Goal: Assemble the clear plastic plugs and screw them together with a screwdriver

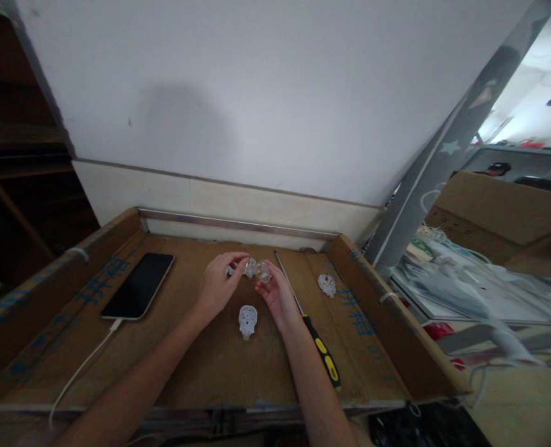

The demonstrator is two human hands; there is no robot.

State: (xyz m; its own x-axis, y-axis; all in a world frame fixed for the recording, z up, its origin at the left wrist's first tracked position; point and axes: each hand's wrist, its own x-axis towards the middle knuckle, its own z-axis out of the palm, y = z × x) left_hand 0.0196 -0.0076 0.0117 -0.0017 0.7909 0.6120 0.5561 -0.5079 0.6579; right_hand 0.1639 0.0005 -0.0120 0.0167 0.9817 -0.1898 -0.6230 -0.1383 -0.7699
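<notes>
Phone (138, 285), dark-screened, lies at left in a cardboard tray (257, 372), white plug (116, 325) in its near end. My left hand (220, 282) pinches clear plastic parts (250, 268) about mid-tray; a loose clear piece (247, 321) lies nearer me. My right hand (275, 294) grasps their right end by fingertips. Beside that hand lies a black-and-yellow screwdriver (321, 346); farthest right rests another clear piece (326, 285).

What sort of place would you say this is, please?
It looks like a makeshift workbench, perhaps in a home or small workshop: a cardboard tray by a wall has a screwdriver lying in it, and the left hand and right hand hold small clear plastic pieces over it.
</notes>
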